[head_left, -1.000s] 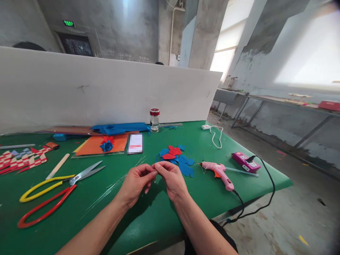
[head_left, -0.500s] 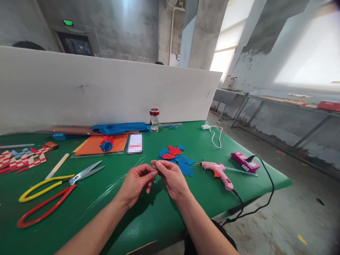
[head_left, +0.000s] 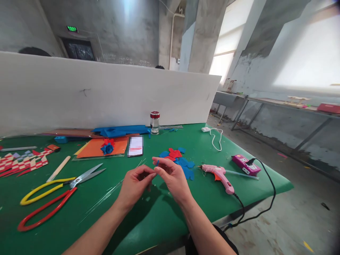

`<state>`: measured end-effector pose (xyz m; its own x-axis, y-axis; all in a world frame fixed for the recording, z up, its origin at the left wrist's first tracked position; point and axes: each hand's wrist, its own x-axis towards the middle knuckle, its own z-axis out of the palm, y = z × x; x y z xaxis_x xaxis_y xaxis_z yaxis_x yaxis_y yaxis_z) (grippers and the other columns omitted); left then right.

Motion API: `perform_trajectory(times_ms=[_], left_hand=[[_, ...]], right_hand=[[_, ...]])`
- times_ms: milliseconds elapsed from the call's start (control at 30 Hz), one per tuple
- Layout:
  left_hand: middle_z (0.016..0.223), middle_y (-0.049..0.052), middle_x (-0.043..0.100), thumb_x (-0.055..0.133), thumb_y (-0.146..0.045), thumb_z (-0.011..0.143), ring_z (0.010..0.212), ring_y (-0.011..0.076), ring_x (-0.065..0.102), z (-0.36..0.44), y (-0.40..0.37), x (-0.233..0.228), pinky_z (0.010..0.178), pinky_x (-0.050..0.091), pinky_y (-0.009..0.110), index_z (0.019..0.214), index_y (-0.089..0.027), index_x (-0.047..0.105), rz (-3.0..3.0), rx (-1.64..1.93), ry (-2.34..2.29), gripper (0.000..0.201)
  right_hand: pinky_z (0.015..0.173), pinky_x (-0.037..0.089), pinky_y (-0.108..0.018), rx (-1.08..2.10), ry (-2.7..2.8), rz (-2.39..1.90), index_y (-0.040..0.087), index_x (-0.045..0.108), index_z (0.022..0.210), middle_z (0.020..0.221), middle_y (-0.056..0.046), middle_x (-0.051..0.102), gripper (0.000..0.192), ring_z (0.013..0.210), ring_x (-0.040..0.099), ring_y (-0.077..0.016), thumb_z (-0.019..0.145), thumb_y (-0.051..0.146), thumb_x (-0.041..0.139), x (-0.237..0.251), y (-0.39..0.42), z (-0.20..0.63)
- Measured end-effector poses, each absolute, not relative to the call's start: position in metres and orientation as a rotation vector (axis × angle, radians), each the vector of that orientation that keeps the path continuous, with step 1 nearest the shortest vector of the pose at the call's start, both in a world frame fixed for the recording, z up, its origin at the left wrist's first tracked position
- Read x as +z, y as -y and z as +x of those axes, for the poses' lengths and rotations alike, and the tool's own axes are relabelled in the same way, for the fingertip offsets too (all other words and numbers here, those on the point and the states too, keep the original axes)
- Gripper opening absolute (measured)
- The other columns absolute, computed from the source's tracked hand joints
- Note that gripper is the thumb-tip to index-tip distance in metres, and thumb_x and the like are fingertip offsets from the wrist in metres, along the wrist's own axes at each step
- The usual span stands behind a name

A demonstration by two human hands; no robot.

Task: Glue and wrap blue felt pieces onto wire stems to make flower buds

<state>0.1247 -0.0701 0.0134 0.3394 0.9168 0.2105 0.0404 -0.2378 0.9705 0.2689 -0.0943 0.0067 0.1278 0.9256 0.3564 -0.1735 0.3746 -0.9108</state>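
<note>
a tiny blue scrap (head_left: 157, 163), thin and narrow, shows just above the fingertips where both hands meet over the green worktop (head_left: 148, 216); its shape is too small to make out fully. against half a second ago, the right hand (head_left: 174, 179) sits a little higher with its forefinger lifted, so more of the scrap shows, while the left hand (head_left: 135, 184) is much as it was. the right thumb and forefinger are pinched on the scrap, and the left fingers are pressed together at its lower end, touching the right ones. behind lie blue and red cut-outs (head_left: 177, 157); a pink glue gun (head_left: 219, 174) rests to the right.
</note>
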Motion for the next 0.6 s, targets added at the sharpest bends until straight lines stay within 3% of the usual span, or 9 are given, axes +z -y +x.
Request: perform_trajectory(times_ms=[200,600], left_hand=[[0.055,-0.005,0.056,0.071,-0.040,0.076,0.045,0.0085,0.050,0.1229,0.0714,0.0129,0.046,0.039,0.019,0.074,-0.018,0.069,1.680,1.153,-0.938,0.022],[0.052,-0.005,0.054,0.070,-0.040,0.076,0.044,0.0096,0.050,0.1265,0.0711,0.0095,0.045,0.042,0.020,0.073,-0.018,0.065,1.628,1.024,-0.914,0.024]], right_hand=[[0.079,0.050,-0.032,0.812,1.143,-0.887,0.022,0.073,0.089,0.092,-0.004,0.072,0.018,0.084,0.063,-0.0188,0.074,0.030,0.078,0.0032,0.0945,0.2705],[0.080,0.049,-0.031,0.839,1.103,-0.836,0.023,0.074,0.087,0.086,-0.003,0.072,0.014,0.083,0.064,-0.0183,0.074,0.027,0.077,0.0085,0.0948,0.2723]])
